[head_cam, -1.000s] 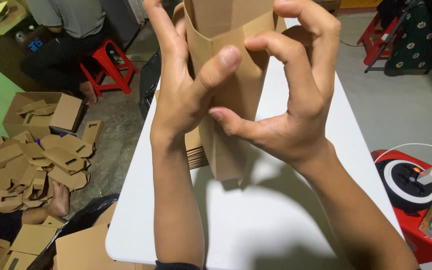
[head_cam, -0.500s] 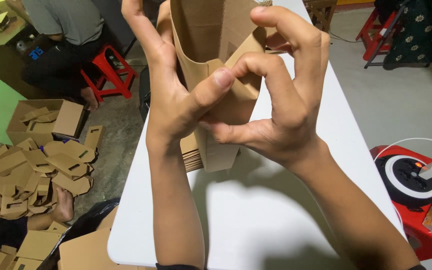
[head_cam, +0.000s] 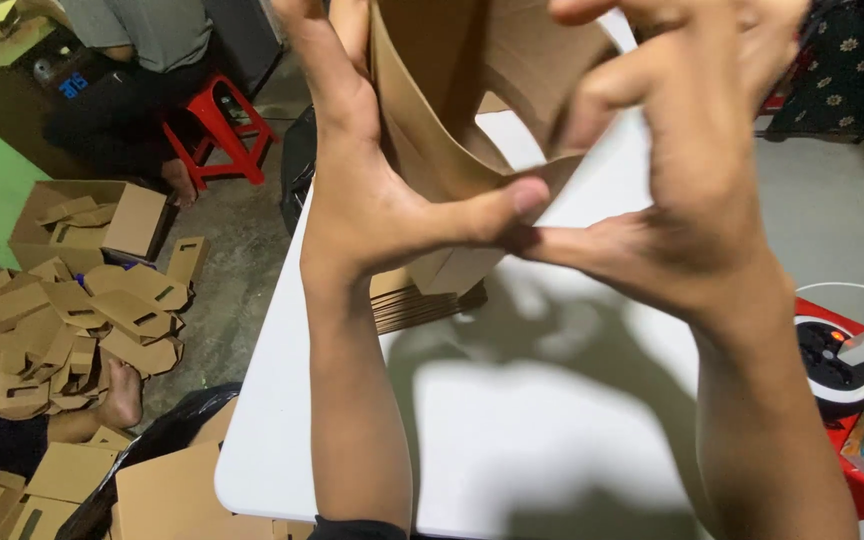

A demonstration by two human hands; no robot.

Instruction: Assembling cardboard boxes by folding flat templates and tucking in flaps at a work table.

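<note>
Gripping a brown corrugated cardboard box blank [head_cam: 452, 130], both hands hold it raised above the white rectangular table [head_cam: 512, 420], close to the head camera. The left hand [head_cam: 382, 200] wraps the blank's left wall, its thumb stretched across to press the lower fold. The right hand [head_cam: 692, 190] closes on the right side, thumb meeting the left thumb at the bottom edge and fingers curled over the upper flap. Pinching from both sides like this seems to keep the thin walls bent into a tube shape, since the card would likely spring flat if let go. The top of the blank runs out of frame, so its upper end cannot be judged.

Directly beneath the hands, a low stack of flat brown cardboard sheets [head_cam: 422, 305] lies on the table, partly hidden by the left forearm. Left of the table, loose die-cut cardboard pieces [head_cam: 62, 320] litter the floor beside an open cardboard carton [head_cam: 122, 215]. A seated person [head_cam: 142, 60] and a red plastic stool [head_cam: 222, 130] are farther back. A white round appliance [head_cam: 832, 360] sits at the right.
</note>
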